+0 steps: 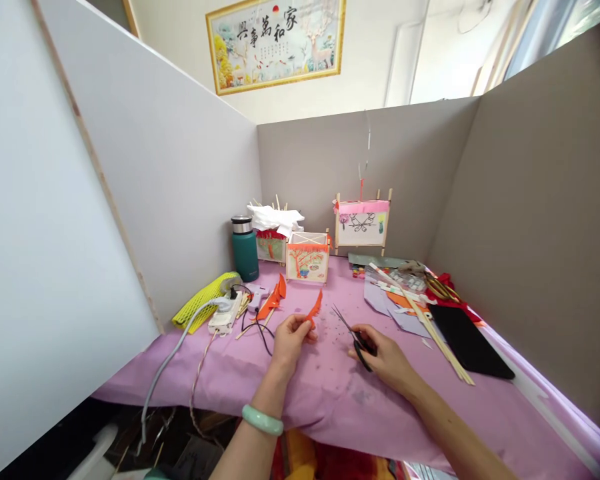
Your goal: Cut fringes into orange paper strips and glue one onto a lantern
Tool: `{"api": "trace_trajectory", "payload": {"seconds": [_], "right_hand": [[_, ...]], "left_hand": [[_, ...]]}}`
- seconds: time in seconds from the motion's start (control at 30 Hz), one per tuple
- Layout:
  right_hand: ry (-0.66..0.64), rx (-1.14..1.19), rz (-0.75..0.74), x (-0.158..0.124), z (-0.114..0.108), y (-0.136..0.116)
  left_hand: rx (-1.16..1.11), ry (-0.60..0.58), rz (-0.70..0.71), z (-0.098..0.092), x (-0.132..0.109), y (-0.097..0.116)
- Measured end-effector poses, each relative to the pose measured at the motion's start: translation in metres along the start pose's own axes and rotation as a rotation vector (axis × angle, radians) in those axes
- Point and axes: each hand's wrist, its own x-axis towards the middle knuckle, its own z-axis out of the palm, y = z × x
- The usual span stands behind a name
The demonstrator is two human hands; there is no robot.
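My left hand [295,333] pinches a narrow orange strip [317,305] with a fringed edge, its free end pointing up and away. In my right hand [383,357] is a pair of scissors [361,346] with black handles; the tips point up and left toward the strip without touching it. Beyond my hands stands a small stick-framed lantern [307,261] with a coloured tree drawing and an orange fringe on top. Orange scraps [273,298] lie to the left of my left hand. Tiny specks dot the purple cloth [320,380] between my hands.
A green bottle [245,250] stands at back left, near a power strip [225,315] with cables. Another lantern [362,225] hangs from a wire at the back. Wooden sticks [440,343], paper sheets and a black tablet-like slab [470,340] lie right. Grey panels enclose the table.
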Motion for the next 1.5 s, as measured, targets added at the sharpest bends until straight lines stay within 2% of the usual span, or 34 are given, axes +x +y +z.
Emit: {"api": "trace_trajectory", "payload": {"seconds": [0.2,0.3,0.5,0.93,1.5], "right_hand": [[-0.184,-0.016,-0.047,0.003,0.006,-0.023],[-0.231,-0.055,-0.071,0.006,0.011,-0.031],[-0.203,-0.141,-0.092,0.009,0.016,-0.036],[-0.121,-0.218,-0.202,0.017,0.033,-0.026],[-0.059,-0.278,-0.316,0.014,0.036,-0.026]], "left_hand": [[-0.114,-0.024,-0.037,-0.003,0.011,0.002],[-0.161,-0.015,-0.046,-0.004,0.013,0.003],[-0.217,0.014,-0.051,-0.005,0.012,0.004],[-0.173,-0.021,-0.072,-0.005,0.012,0.002],[-0.163,-0.055,-0.067,-0.005,0.011,0.000]]}}
